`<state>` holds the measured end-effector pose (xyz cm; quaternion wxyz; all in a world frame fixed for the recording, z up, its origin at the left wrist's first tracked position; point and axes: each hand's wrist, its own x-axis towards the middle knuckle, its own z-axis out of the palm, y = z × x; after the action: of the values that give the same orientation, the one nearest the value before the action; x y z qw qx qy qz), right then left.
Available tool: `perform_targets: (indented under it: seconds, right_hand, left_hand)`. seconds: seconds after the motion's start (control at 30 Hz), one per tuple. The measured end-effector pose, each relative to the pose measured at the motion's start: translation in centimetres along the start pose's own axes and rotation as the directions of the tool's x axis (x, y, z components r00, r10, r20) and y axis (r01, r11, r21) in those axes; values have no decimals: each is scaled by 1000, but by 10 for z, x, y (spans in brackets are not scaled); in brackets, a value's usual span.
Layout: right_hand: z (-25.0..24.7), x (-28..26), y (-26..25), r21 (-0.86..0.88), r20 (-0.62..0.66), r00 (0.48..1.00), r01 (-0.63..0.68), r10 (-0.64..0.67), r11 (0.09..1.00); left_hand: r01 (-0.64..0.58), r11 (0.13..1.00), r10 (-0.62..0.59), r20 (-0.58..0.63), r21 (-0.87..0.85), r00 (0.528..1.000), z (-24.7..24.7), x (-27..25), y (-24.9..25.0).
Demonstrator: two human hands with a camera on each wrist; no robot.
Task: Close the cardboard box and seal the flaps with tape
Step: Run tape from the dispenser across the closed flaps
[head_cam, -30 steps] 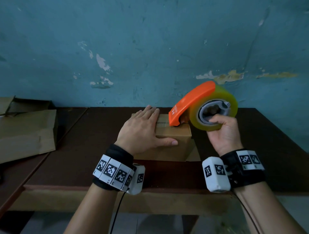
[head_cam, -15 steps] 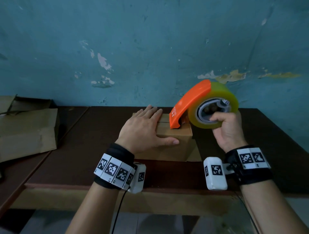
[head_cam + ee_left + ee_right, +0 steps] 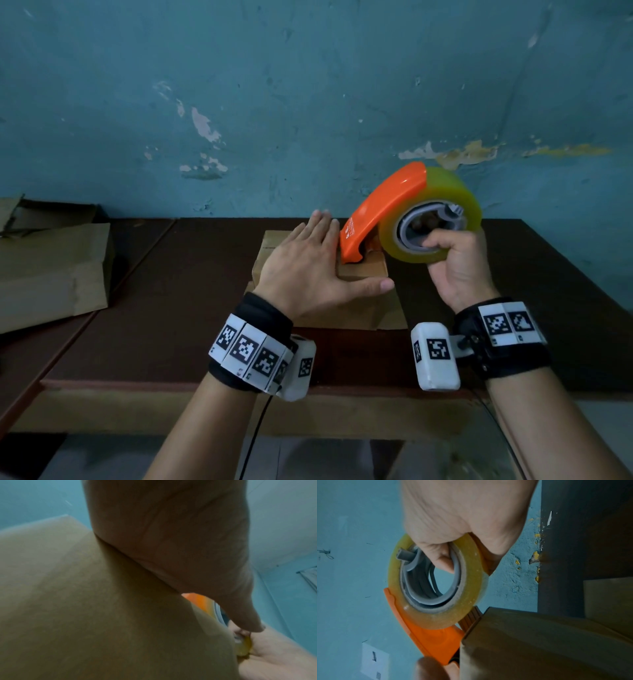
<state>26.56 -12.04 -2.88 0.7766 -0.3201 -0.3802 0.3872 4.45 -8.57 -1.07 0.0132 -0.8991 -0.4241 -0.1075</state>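
A small cardboard box (image 3: 368, 308) with its top flaps folded down sits on the dark brown table (image 3: 171, 308). My left hand (image 3: 308, 267) lies flat on the box top with straight fingers, thumb along the near edge; the left wrist view shows the palm (image 3: 171, 540) against the cardboard (image 3: 85, 601). My right hand (image 3: 455, 263) grips an orange tape dispenser (image 3: 380, 212) holding a yellowish roll of clear tape (image 3: 455, 192), fingers hooked through the grey core (image 3: 426, 585). The dispenser's orange nose (image 3: 436, 639) touches the box (image 3: 539, 642) at its top right part.
Flattened cardboard and an open carton (image 3: 51, 267) lie on the table at the left. A peeling blue wall (image 3: 308, 102) stands right behind the table. The table's front edge (image 3: 342, 385) runs just below my wrists.
My right hand has carried the dispenser slightly farther back along the box top. The left hand stays flat on the box.
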Motion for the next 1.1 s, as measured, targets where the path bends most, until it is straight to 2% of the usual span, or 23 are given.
perform_targets:
  seconds: [0.1, 0.23, 0.4, 0.5, 0.8, 1.1]
  right_hand:
    - [2, -1, 0, 8, 5, 1000, 1, -1, 1000]
    - [6, -3, 0, 26, 18, 1000, -1, 0, 1000]
    - [11, -5, 6, 42, 37, 999, -19, 17, 999]
    - [16, -6, 12, 32, 35, 999, -31, 29, 999]
    - [19, -7, 13, 14, 14, 1000, -19, 19, 1000]
    - [11, -6, 8, -27, 49, 999, -20, 22, 999]
  left_hand:
    - [6, 1000, -5, -54, 28, 999, -1, -1, 4]
    - [66, 997, -58, -189, 40, 980, 1, 0, 7]
    - [143, 987, -133, -130, 73, 983, -1, 1, 8]
    - [138, 988, -130, -114, 63, 985, -3, -1, 0]
    - [165, 984, -152, -165, 69, 975, -1, -4, -2]
    - [146, 984, -133, -137, 98, 982, 0, -4, -3]
